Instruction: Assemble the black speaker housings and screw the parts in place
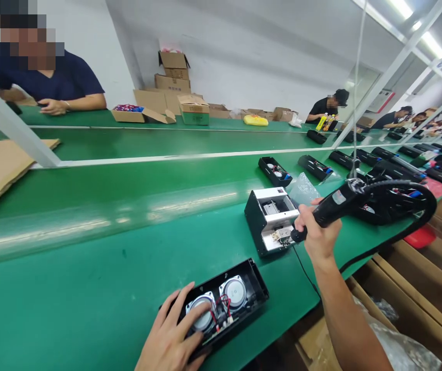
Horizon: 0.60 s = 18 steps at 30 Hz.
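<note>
A black speaker housing lies open side up near the front edge of the green bench, with two round speaker drivers and red and black wires inside. My left hand grips its left end, fingers over the rim and one reaching across the left driver. In my right hand is a black electric screwdriver, its cable looping to the right and a cord running up from its top. The nose of the screwdriver is at the front of a black and silver screw feeder; the bit's tip cannot be made out.
More black housings sit along the belt to the right. A clear plastic bag lies behind the feeder. Open cardboard boxes stand below the bench's right edge. A white frame post rises at left. Co-workers sit across the line.
</note>
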Motion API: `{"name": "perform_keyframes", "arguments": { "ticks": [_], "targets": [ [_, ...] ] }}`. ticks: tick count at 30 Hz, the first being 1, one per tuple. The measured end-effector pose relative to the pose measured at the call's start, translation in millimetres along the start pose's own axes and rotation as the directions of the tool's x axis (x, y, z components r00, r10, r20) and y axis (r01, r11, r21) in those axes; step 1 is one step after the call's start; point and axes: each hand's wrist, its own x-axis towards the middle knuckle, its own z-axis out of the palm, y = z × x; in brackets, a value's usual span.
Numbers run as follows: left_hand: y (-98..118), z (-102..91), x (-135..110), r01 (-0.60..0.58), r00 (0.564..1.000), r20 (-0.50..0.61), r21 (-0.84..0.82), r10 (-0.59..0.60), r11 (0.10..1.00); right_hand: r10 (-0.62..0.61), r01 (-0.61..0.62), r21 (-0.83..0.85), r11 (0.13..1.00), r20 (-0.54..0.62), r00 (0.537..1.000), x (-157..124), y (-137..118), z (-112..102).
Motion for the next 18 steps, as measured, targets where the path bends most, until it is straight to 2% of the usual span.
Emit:
{"name": "perform_keyframes", "arguments": {
  "ticks": [2,5,9,11,13,15,18],
  "targets": [
    [0.9,-1.8,2.0,-0.006,1.000,0.002,0.011,0.006,1.000,0.001,-0.001,-0.005,1.000,0.020,1.000,-0.3,2.9,1.1],
    [1.7,-3.6,3.5,0.009,0.998,0.067,0.031,-0.012,0.999,0.006,-0.006,-0.005,1.000,0.035,0.999,-0.4,5.3,1.4],
    [0.4,1.3,-0.2,-0.005,1.000,0.008,0.026,0.005,1.000,0.015,-0.015,0.008,1.000,0.046,0.999,0.8,5.2,3.4],
    [-0.9,3.0,-3.2,-0.012,1.000,0.007,0.040,0.011,0.999,0.062,-0.062,-0.007,0.998,0.085,0.994,-0.6,5.2,4.3],
    [-2.1,2.3,-5.4,-0.020,0.999,0.047,0.046,0.017,0.999,0.159,-0.151,-0.057,0.987,0.162,0.974,-5.1,5.4,3.1],
    [-2.6,0.3,-5.6,-0.011,0.997,0.070,0.037,0.008,0.999,0.261,-0.241,-0.108,0.964,0.240,0.935,-13.5,3.6,-1.4],
    [-0.3,-2.0,-1.2,0.001,0.999,0.046,0.001,-0.001,1.000,0.309,-0.303,-0.069,0.950,0.331,0.892,-33.3,-11.9,-11.3]
  ]
}}
